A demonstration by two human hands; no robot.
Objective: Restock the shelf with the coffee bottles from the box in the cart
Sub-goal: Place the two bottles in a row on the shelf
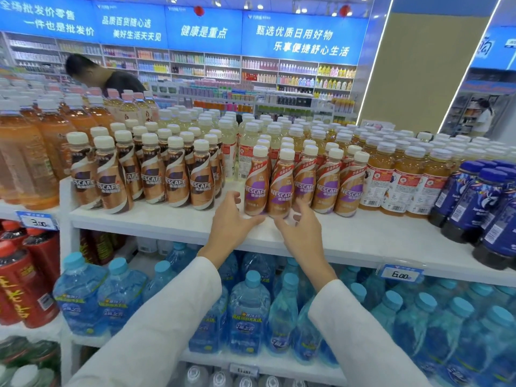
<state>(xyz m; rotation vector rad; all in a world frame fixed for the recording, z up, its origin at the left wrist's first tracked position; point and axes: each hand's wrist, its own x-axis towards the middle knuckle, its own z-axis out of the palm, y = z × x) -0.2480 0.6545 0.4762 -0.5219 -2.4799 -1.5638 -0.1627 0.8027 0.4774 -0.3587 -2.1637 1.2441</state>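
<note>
Coffee bottles (280, 188), tan plastic with white caps, stand at the front edge of the white shelf (167, 222).
Left hand (231, 222) and right hand (303, 236) flank two bottles' bases, fingers loosely spread, gripping nothing.

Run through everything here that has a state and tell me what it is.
Purple-label bottles: upright, capped, in rows on the shelf.
Brown-label bottles: upright, capped, in rows.
Left hand: open, fingers spread beside the leftmost front purple-label bottle.
Right hand: fingers loosely curled at the next bottle's base; grip unclear.
Shelf: bare strip along its front edge.
Water bottles: upright, capped, one level down.
</note>
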